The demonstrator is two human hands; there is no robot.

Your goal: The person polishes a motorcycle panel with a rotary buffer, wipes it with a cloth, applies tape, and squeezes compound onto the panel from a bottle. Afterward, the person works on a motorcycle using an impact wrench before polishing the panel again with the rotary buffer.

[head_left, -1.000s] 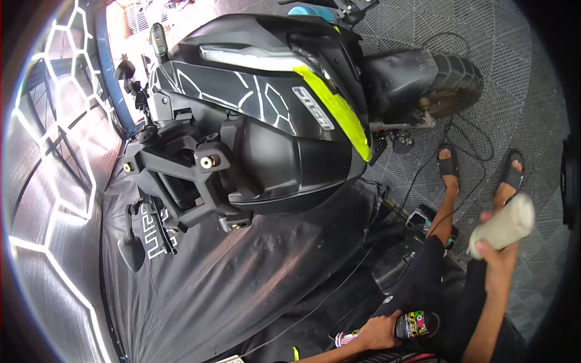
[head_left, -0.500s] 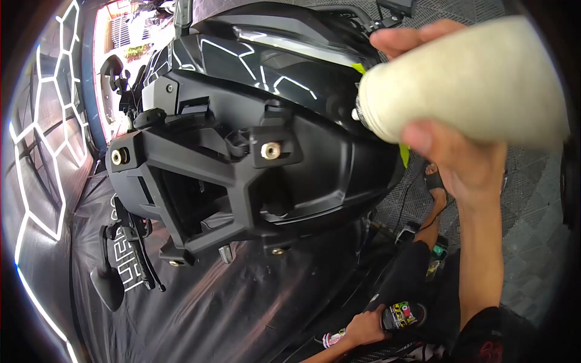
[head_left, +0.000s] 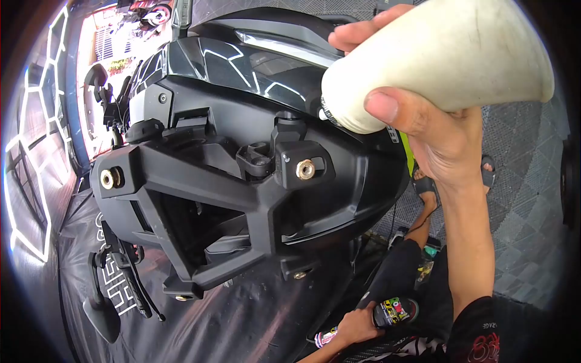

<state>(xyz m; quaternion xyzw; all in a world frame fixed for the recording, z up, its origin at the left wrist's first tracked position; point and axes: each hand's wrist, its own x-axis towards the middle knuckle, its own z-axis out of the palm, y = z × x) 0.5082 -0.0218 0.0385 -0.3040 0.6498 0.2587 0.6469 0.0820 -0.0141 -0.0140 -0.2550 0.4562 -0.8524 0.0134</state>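
Note:
My right hand (head_left: 433,130) is wrapped round a large whitish bottle (head_left: 448,57), thumb on the near side and fingertips showing beyond it. The bottle is tilted, its small nozzle pointing left and down, close over the glossy black side panel of a motorcycle (head_left: 260,81). Whether the nozzle touches the panel, I cannot tell. Low in the view, my left hand (head_left: 357,327) is closed on a round black object (head_left: 394,313) with colourful stickers, beside my dark-clothed legs.
The motorcycle's black rear bracket (head_left: 206,187) with brass-coloured nuts fills the middle. A mirror (head_left: 101,314) sticks out at lower left. Black sheeting (head_left: 254,327) lies below. Bright hexagonal light strips (head_left: 30,142) line the left. Sandalled feet (head_left: 423,181) rest on grey floor tiles (head_left: 526,199).
My right hand has brought the bottle up and left, over the motorcycle panel. The motorcycle appears larger and nearer. My left hand keeps its hold on the stickered object.

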